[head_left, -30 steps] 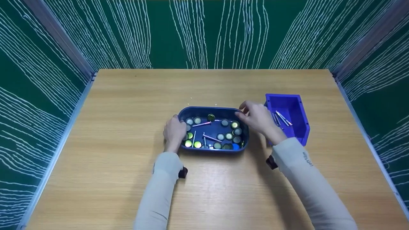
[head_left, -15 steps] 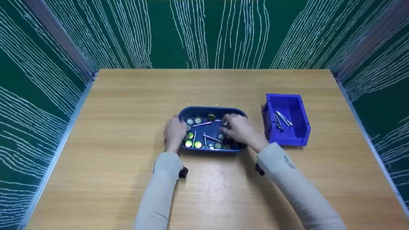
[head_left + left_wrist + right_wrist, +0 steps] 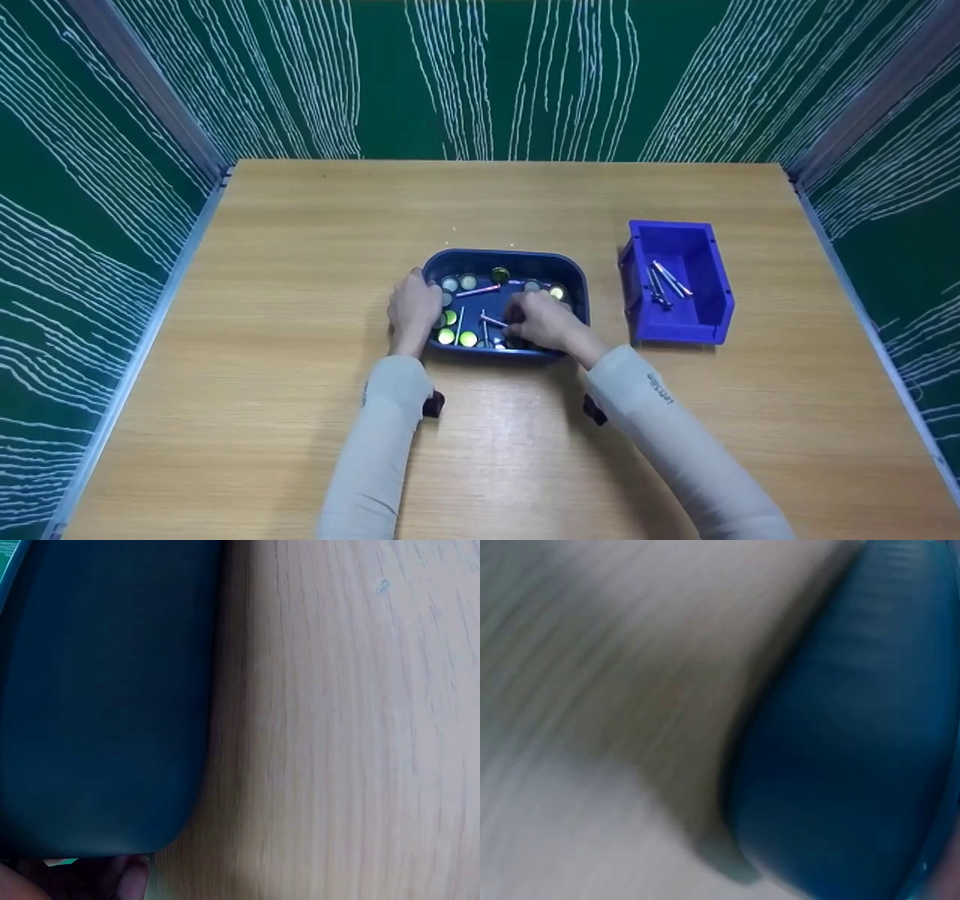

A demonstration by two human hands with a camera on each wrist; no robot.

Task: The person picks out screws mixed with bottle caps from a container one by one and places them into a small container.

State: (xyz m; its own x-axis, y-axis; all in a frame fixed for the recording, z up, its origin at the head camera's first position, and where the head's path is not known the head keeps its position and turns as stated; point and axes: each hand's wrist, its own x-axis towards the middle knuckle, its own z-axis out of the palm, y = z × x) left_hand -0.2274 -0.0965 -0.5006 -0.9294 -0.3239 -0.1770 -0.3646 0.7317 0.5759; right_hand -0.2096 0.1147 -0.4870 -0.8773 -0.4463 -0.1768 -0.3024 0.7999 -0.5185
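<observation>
A dark blue oval tub [image 3: 506, 259] holds several round, cap-like discs, some silvery and some yellow-green [image 3: 445, 336], among several long metal bolts [image 3: 478, 290]. My left hand [image 3: 415, 307] grips the tub's left end; in the left wrist view its fingertips [image 3: 133, 881] show against that end. Inside the tub, my right hand [image 3: 544, 319] reaches down with its fingertips at the right end of a slanting bolt [image 3: 493, 319]. Whether they pinch it is hidden. The right wrist view is blurred and shows mostly the tub's outer wall [image 3: 840, 750].
To the right stands a purple-blue bin [image 3: 709, 319], with several bolts [image 3: 672, 279] lying in it. Both containers rest on a wooden table [image 3: 315, 247]. Green panels with white streaks [image 3: 495, 82] enclose the table at the back and sides.
From above the tub's right rim, my right hand has moved left and down into the tub, to the slanting bolt. My left hand stays at the tub's left end.
</observation>
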